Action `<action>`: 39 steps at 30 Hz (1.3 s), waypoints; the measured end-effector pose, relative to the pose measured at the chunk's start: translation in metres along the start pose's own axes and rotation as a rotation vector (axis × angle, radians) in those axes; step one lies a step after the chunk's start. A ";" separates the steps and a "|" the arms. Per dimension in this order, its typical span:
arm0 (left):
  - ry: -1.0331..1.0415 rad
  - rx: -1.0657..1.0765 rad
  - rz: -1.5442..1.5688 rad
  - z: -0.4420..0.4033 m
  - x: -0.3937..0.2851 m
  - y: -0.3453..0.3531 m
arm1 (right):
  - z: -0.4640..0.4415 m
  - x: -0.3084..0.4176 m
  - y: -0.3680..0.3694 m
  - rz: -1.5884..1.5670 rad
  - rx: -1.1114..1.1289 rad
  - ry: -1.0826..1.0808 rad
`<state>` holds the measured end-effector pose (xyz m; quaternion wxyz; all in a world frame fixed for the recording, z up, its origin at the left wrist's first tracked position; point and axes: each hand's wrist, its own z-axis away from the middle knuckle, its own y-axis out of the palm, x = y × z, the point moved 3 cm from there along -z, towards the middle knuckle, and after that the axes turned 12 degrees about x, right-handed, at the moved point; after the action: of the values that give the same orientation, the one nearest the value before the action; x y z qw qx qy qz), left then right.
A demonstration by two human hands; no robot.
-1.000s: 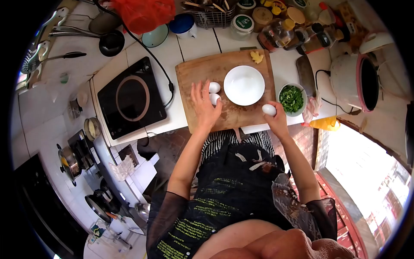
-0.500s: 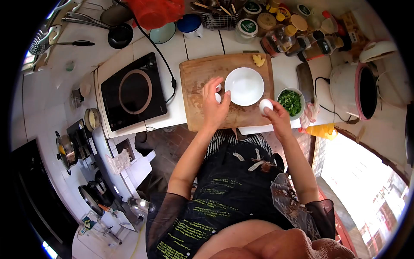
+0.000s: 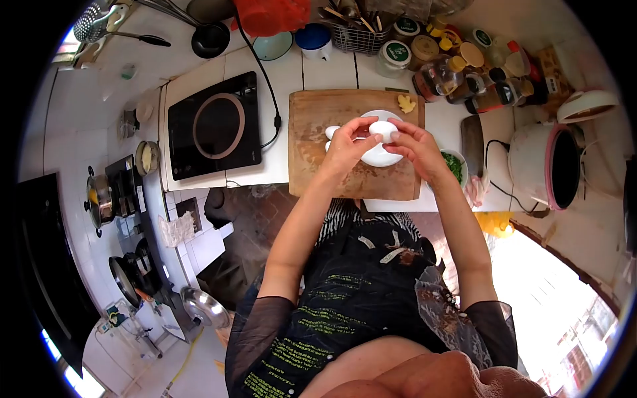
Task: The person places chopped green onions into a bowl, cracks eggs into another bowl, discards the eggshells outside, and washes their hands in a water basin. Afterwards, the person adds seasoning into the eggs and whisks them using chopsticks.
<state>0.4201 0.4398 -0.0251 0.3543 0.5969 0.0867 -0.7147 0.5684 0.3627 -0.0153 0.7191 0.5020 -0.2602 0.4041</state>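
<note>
A white egg (image 3: 383, 131) is held between the fingertips of both my hands, above a white bowl (image 3: 380, 157) on the wooden cutting board (image 3: 312, 176). My left hand (image 3: 350, 144) grips the egg from the left, its fingers closed. From the right, my right hand (image 3: 418, 146) closes its fingers on the same egg. Another white egg (image 3: 331, 132) lies on the board beside my left hand; a further one just below it is mostly hidden. At the board's top right is a piece of ginger (image 3: 406, 103). My hands cover part of the bowl.
Right of the board, a bowl of chopped greens (image 3: 454, 166) is partly behind my right wrist, with a cleaver (image 3: 472, 142) near it. An induction cooker (image 3: 215, 126) stands left. Jars and bottles (image 3: 438, 76) line the back, and a rice cooker (image 3: 544, 162) is far right.
My right hand has brought its egg left and up over the bowl. My left hand has left the eggs on the board and now holds that egg too. The view has shifted slightly.
</note>
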 end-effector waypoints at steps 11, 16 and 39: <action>-0.088 -0.021 -0.074 -0.004 0.001 -0.003 | -0.010 -0.002 -0.010 0.349 0.066 0.036; -0.076 -0.071 -0.219 -0.007 0.001 0.001 | -0.017 -0.015 -0.017 0.445 0.027 -0.001; 0.145 -0.196 -0.620 -0.006 0.001 0.009 | -0.019 -0.012 -0.016 0.732 0.004 -0.121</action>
<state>0.4302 0.4365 -0.0249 0.1687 0.5544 0.3575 -0.7324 0.5747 0.3740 -0.0396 0.5092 0.3999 -0.4639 0.6046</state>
